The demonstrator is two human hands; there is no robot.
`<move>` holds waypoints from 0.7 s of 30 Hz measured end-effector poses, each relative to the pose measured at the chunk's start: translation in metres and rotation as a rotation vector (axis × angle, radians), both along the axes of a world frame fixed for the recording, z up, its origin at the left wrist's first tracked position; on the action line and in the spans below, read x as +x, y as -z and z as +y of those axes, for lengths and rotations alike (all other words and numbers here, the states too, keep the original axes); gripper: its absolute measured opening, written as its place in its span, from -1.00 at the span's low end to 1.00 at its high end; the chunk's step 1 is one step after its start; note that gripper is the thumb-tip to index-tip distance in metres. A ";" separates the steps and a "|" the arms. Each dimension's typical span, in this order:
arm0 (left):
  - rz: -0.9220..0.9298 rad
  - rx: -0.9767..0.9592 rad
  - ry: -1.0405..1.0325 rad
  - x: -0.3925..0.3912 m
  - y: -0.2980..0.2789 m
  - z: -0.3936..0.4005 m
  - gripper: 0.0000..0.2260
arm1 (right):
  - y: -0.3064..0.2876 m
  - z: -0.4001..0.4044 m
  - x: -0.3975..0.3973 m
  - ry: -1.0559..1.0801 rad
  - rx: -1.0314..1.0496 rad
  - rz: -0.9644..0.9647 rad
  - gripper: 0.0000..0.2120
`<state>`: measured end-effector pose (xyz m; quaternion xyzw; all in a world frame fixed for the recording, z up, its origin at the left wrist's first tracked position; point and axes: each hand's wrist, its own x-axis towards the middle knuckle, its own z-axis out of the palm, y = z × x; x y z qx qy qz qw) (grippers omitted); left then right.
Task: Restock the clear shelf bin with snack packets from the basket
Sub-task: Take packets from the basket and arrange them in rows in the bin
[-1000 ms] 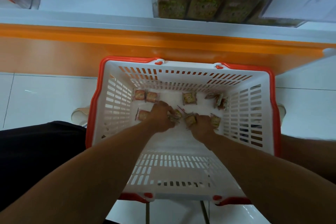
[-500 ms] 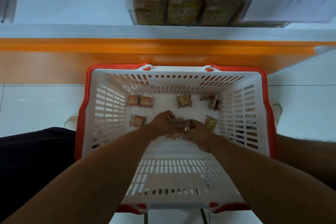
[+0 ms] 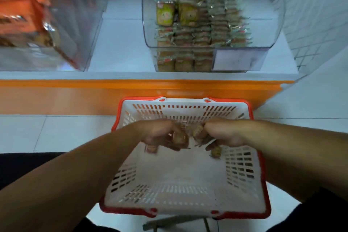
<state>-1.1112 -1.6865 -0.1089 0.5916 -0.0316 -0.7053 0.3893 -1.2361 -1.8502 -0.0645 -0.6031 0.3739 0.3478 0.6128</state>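
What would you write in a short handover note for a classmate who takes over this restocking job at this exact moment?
Left hand: grips snack packets above the basket.
Right hand: fingers curled round more packets.
Two loose packets show in the basket below the hands; the rest of its floor looks bare.
Clear shelf bin: straight ahead on the shelf, already holding stacked packets.
Done: handfuls gathered.
Left: place them in the bin, then fetch the stragglers.

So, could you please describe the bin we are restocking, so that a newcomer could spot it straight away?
Start at the white shelf with the orange front edge, above the basket. Two clear bins stand on it; ours is the right bin, directly behind the basket. It holds stacked small green-and-tan packets and carries a pale label, while the left bin holds orange bags.
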 end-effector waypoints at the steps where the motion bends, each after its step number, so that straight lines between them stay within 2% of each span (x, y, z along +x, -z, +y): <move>1: -0.004 -0.013 0.042 0.003 -0.026 -0.001 -0.71 | -0.022 0.002 -0.003 0.021 -0.016 -0.034 -0.74; 3: -0.011 -0.058 0.102 0.008 -0.077 -0.002 -0.81 | -0.065 0.006 -0.008 0.110 -0.030 -0.121 -0.74; 5: -0.046 -0.140 0.111 0.010 -0.124 -0.001 -0.82 | -0.105 0.009 -0.011 0.258 -0.003 -0.237 -0.72; 8: -0.261 -0.337 -0.035 0.013 -0.173 0.008 -0.65 | -0.158 0.016 -0.016 0.419 0.076 -0.474 -0.74; 10: -0.405 -0.430 -0.147 0.010 -0.195 0.015 -0.66 | -0.182 0.021 -0.019 0.483 0.084 -0.629 -0.78; 12: -0.491 -0.506 -0.266 0.005 -0.206 0.018 -0.78 | -0.196 0.028 -0.018 0.510 0.137 -0.731 -0.76; 15: -0.597 -0.545 -0.363 -0.003 -0.208 0.011 -0.78 | -0.203 0.035 -0.010 0.535 0.175 -0.810 -0.71; 17: -0.637 -0.561 -0.380 -0.005 -0.206 0.007 -0.81 | -0.203 0.034 -0.007 0.559 0.203 -0.843 -0.61; 21: -0.628 -0.529 -0.391 -0.003 -0.205 0.003 -0.53 | -0.199 0.031 0.000 0.563 0.251 -0.883 -0.53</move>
